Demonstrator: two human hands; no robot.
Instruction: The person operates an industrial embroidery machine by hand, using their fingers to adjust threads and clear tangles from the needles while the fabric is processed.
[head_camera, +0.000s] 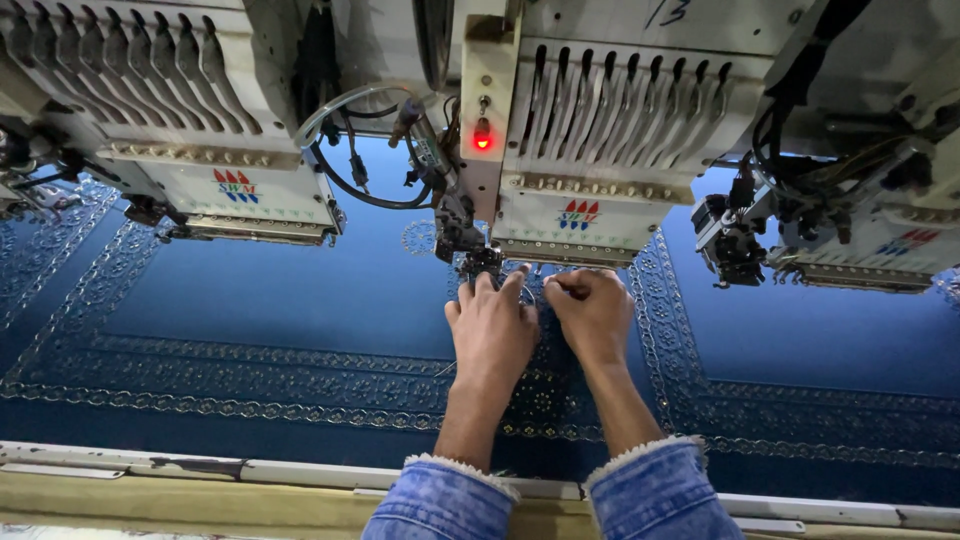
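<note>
1. Under the middle embroidery head (590, 150), both your hands rest on the blue fabric (280, 290), side by side, almost touching.
2. Left hand (492, 328): flat, fingers (478, 292) together and extended, tips at the needle area (482, 262).
3. Right hand (593, 312): fingers curled in, pinched together; can't tell on what.
4. Fabric is stretched flat, silver embroidered border (230, 375) running under both wrists.
5. Red indicator lamp (482, 138) is lit.

I see two bare hands — the left hand (492, 330) and the right hand (592, 312) — below them faded blue denim sleeves (655, 490) with frayed, pale fleecy cuffs.
</note>
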